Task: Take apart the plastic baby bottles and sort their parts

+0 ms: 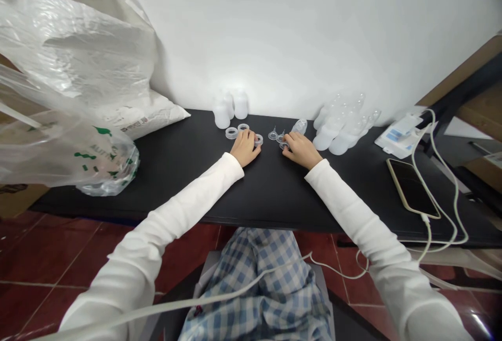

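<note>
White cable (168,307) is running slantwise across the plaid cloth (266,309) over my lap, on the near side of both my hands. Beyond it, my white sleeves (196,194) are stretching over the black table (266,189). My left hand (243,148) is grasping a clear ring (259,143) between thumb and fingers, on the side facing my other hand. Two more rings (231,136) are lying just beyond and to the left of that grip, and past them some white bottles (221,116) are standing near the wall (274,43).

My right hand (301,149) is bending its fingers over a small clear piece (283,146); I cannot tell whether they are pinching it or only resting there. Two teat-shaped pieces (272,135) are lying just past those fingertips, toward my left hand, and a rounded clear item (300,126) is lying just behind my right knuckles. To the right of that hand, lidded bottles (343,127) are standing close together. Farther right, a phone (413,186) is lying with a pale lead (429,234) plugged in. Well left of my left grip, a plastic bag (102,158) is slumping before a large white package (98,43).
</note>
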